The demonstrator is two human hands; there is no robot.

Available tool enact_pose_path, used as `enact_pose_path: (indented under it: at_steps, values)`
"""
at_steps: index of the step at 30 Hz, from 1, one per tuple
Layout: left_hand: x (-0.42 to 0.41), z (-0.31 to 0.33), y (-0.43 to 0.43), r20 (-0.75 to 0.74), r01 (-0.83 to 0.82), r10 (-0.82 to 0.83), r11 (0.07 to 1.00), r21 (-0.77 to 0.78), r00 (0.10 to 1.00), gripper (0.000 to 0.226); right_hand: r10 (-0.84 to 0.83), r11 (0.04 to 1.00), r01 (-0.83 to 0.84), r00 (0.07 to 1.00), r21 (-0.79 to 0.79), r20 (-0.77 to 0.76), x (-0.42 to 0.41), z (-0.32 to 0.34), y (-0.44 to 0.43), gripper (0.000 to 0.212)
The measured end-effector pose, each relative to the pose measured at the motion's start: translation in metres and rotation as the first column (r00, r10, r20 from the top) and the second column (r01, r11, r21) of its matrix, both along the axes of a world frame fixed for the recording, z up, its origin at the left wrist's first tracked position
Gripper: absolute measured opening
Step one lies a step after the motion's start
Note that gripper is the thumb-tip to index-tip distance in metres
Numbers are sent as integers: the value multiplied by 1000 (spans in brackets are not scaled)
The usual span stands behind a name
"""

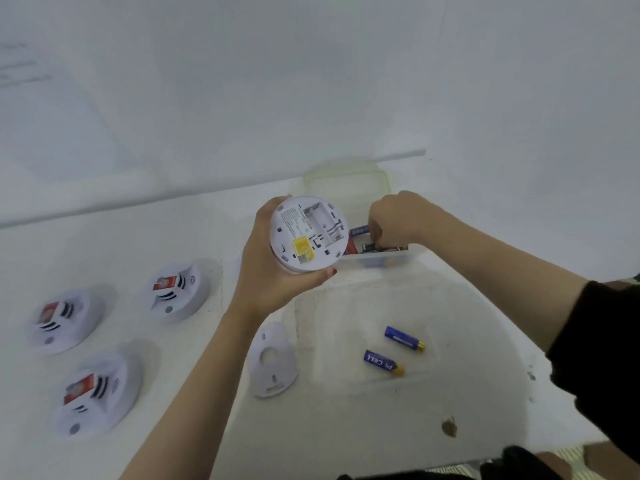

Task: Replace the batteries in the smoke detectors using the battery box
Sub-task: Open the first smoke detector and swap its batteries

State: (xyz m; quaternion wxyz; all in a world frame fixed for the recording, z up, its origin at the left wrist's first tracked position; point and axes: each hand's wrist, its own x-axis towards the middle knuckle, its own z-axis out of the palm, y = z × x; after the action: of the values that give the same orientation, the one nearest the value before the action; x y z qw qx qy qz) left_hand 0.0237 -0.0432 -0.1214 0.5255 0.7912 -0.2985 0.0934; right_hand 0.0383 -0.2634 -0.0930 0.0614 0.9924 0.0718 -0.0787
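Item: smoke detector (308, 233), round white plastic, held up off the tabletop (450, 393) with its back facing the camera and the battery bay open and empty. The left hand (277, 271) grips it round the rim, fingers and thumb curled on opposite edges. Likely light and rigid with a smooth shell, so the rim is the sound hold; keep clear of the bay contacts. The battery box (381, 258) is clear plastic and stands near the tabletop's far edge, its lid (346, 178) behind it. The right hand (398, 220) has its fingers dipped in among the batteries; whether it has one pinched cannot be told. Two loose batteries (403, 338) (383, 362) lie toward the near edge, small, slick and apt to roll. A mounting plate (273, 362) lies beside them. Three more detectors (178, 292) (62, 322) (95, 389) sit toward the left edge.
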Motion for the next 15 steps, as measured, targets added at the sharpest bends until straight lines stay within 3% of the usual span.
enact_pose_path:
  at_steps: [4, 8, 12, 15]
  values:
    - [-2, -2, -3, 21, -43, 43, 999, 4, 999, 86, 37, 999, -37, 999, 33, 7, -1, -2, -5, 9]
    - [-6, -6, -2, 29, -89, 89, 996, 7, 996, 89, -15, 918, 24, 1000, 397, -27, -10, 4, -21, 5]
    - [-10, -7, -4, 35, -119, 119, 993, 10, 992, 88, -116, 589, -10, 988, 808, 97, -26, 7, -26, 4]
    - [-15, -4, -9, 72, -157, 155, 988, 16, 985, 87, -180, 323, -109, 968, 940, 174, -41, 14, -20, 14]
